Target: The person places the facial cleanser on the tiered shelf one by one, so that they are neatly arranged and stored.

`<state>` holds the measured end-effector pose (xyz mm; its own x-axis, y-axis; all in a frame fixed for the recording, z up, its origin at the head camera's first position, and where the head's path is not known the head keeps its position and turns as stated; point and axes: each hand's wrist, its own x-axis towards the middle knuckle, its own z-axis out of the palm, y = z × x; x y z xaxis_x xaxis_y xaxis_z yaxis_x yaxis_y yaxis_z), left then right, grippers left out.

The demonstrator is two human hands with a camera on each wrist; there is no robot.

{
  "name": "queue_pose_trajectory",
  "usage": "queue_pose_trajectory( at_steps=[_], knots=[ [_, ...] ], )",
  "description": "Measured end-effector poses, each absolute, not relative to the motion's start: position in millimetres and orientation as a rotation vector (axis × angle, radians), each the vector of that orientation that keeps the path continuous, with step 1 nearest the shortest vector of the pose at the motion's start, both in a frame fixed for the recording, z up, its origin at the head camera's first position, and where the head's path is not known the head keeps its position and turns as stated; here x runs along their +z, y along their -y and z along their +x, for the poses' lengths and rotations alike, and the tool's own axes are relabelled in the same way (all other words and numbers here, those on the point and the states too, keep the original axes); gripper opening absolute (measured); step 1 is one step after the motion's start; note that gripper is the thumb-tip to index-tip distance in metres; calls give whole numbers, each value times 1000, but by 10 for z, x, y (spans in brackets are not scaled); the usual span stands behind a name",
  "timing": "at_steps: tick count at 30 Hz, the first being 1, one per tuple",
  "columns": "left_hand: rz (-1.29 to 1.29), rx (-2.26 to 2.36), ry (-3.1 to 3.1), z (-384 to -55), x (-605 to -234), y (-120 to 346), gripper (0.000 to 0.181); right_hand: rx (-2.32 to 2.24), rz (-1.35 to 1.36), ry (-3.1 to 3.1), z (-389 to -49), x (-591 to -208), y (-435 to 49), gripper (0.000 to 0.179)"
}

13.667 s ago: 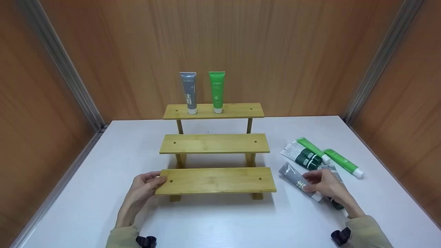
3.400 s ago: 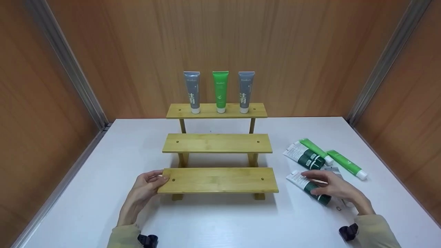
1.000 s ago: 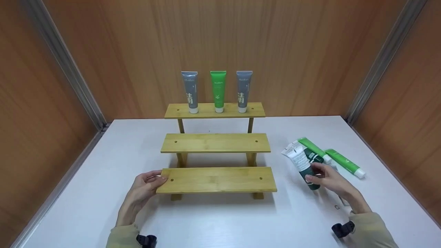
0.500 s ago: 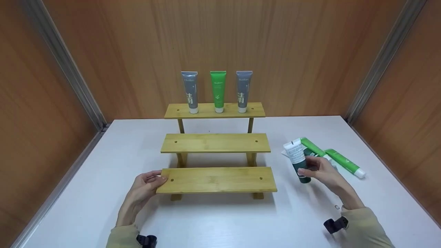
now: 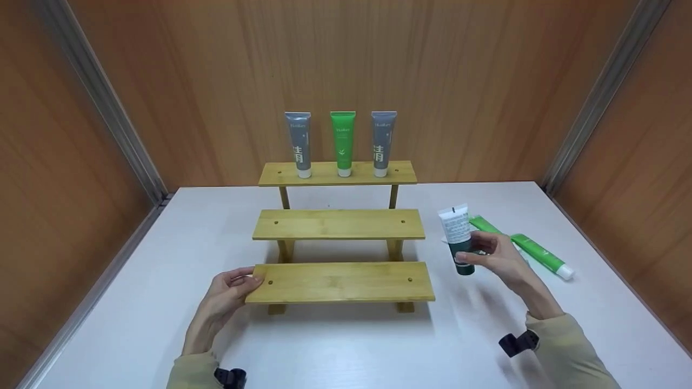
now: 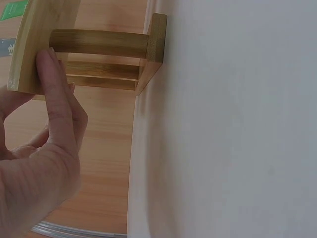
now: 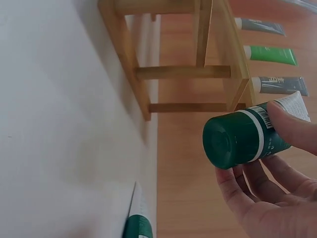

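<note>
A three-step wooden display stand stands on the white table. At the left end of its lowest board, my left hand pinches the wood; in the left wrist view its fingers lie against the board's underside. My right hand grips a white and dark green squeeze tube to the right of the stand. That tube is held above the table, nearly upright with its cap down. On the top board stand a grey-blue tube, a green tube and another grey-blue tube.
Two slim green tubes, one in full view and one partly behind my right hand, lie on the table. Another white and dark green tube lies low in the right wrist view. Wood panels enclose the table's back and sides.
Since the oldest frame, a second grey-blue tube has come to stand on the top board. My right hand has since lifted the white and dark green tube, tilting it upright and moving left.
</note>
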<state>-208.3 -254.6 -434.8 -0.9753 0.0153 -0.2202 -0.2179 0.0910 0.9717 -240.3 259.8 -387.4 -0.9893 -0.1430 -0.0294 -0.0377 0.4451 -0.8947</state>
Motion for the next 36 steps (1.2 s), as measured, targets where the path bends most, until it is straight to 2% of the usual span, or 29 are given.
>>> queue_pose_trajectory(
  at_steps=[36],
  knots=[
    [-239,2001,-2198,-2088,-4343,2533,53,-1768,-366,-2496,-2694,-3309,-1850,56]
  ],
)
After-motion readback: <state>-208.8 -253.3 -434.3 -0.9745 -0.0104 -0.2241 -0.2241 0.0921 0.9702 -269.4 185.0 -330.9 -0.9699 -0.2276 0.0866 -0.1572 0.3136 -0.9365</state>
